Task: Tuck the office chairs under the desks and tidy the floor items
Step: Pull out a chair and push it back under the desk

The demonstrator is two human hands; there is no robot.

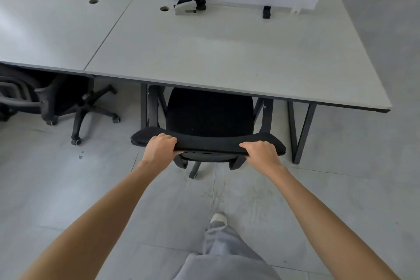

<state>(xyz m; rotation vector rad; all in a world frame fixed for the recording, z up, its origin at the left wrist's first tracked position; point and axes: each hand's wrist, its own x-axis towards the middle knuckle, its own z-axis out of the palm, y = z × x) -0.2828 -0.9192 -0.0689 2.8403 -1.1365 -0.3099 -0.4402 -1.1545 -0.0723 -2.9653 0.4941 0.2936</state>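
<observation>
Left hand point(160, 146) and right hand point(261, 152), set apart, each clamp the top edge of the black fabric office chair's backrest point(209, 142). Its seat lies partly under the pale grey laminate bench point(204, 52). A second black office chair point(68, 102) stands under the neighbouring bench point(45, 29), on the grey tiled floor point(68, 188).

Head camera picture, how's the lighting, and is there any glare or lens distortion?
Head view: soft, even light, with a pale sheen on the left desk; wide-angle bending curves the desk edges; under the desk is dim, so the black chair gripped by the left hand and right hand loses detail.
</observation>
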